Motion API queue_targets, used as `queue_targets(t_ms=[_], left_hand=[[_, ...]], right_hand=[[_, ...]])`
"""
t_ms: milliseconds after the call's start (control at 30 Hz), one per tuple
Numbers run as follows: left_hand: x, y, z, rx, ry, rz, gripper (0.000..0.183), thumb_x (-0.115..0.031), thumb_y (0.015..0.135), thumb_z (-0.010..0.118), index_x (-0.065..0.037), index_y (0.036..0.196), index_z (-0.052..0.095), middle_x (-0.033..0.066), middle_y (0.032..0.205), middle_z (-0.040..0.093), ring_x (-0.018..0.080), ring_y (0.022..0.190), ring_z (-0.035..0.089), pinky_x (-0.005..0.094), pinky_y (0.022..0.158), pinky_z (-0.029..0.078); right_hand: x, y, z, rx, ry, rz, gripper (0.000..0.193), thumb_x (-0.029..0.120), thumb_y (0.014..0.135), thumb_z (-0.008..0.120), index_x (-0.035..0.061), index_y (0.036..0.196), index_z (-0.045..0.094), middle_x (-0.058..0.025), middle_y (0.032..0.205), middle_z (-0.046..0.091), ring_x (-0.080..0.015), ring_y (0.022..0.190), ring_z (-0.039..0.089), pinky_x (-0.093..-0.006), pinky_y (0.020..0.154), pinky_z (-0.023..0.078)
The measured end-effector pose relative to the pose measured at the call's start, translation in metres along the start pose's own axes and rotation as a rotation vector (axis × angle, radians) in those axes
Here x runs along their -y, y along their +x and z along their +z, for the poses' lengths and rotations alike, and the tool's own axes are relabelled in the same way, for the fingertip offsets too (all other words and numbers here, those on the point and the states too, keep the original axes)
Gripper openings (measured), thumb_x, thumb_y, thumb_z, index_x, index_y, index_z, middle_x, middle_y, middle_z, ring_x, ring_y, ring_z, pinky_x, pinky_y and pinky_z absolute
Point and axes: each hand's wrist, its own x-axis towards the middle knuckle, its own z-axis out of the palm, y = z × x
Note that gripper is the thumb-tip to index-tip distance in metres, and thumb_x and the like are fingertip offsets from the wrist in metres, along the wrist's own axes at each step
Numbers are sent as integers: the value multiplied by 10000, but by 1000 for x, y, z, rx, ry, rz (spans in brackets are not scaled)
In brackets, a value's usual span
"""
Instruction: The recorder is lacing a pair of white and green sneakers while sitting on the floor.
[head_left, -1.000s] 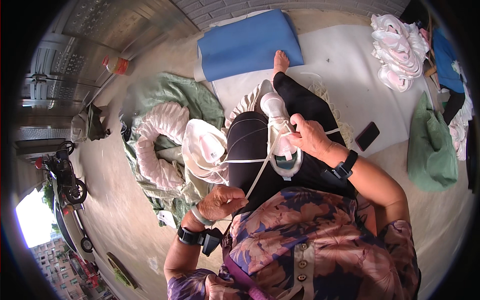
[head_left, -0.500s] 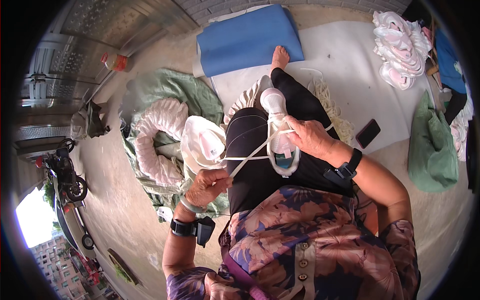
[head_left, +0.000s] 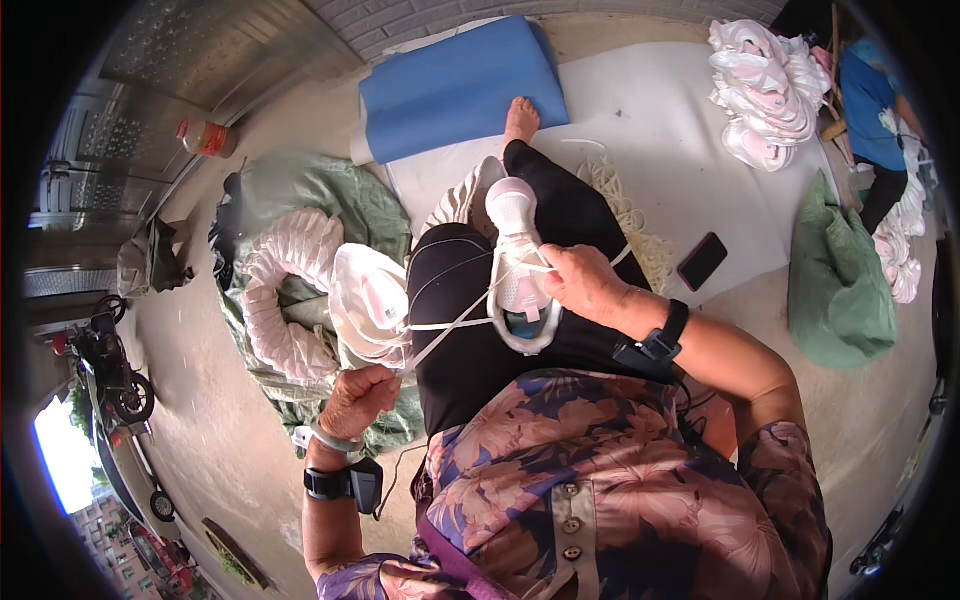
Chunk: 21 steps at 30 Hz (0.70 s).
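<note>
A white shoe upper (head_left: 514, 225) with a pinkish tongue lies over my thigh, toe pointing away from me. My right hand (head_left: 592, 288) is closed on its right side, by the lace holes; whether the fingers also pinch lace is hard to see. My left hand (head_left: 360, 402) is closed on a flat white shoelace (head_left: 448, 338), which stretches taut from the lacing down to my fingers. Another stretch of lace runs from the shoe toward a second white upper (head_left: 372, 300) left of my leg.
Stacked uppers (head_left: 268, 290) curve over a green sack (head_left: 375, 205) on the left. Loose laces (head_left: 640, 235) and a phone (head_left: 702, 262) lie right of my leg. A blue mat (head_left: 460, 90) lies ahead. Another heap of uppers (head_left: 765, 90), a green bag (head_left: 835, 290) and another person (head_left: 870, 110) are rightward.
My left hand has drawn a little farther from the shoe, leftward and toward me, pulling the lace. My right hand keeps its place on the shoe. The whole view has shifted slightly.
</note>
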Motion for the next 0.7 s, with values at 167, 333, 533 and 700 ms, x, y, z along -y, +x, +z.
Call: queue_targets(t_ms=[167, 333, 533, 700], left_hand=[[0, 8, 4, -18, 24, -30, 120, -23, 851, 528, -12, 749, 589, -30, 606, 525, 36, 547, 453, 199, 496, 378], [2, 20, -10, -119, 177, 6, 79, -51, 839, 573, -13, 779, 606, -42, 611, 534, 28, 557, 452, 199, 505, 378], [-14, 30, -32, -469, 770, 543, 45, -38, 779, 613, -46, 822, 605, 101, 655, 599, 218, 529, 575, 301, 503, 442], [0, 28, -41, -446, 1208, 557, 73, -92, 772, 612, -63, 838, 609, 104, 650, 579, 280, 575, 574, 377, 524, 450]], right_hand=[[3, 9, 2, 87, -188, -102, 129, 137, 757, 516, 16, 797, 501, -147, 631, 587, -328, 643, 607, -429, 611, 486], [8, 12, -1, 71, -100, -33, 161, 167, 755, 546, 12, 790, 522, -167, 610, 575, -332, 643, 603, -433, 605, 478], [-5, 7, -36, 84, 25, -44, 89, 117, 733, 576, 48, 725, 520, -127, 694, 579, -334, 714, 592, -430, 662, 460], [-21, -8, -61, 52, -368, -177, 94, 128, 783, 568, 95, 813, 485, -76, 682, 508, -272, 622, 592, -378, 513, 473]])
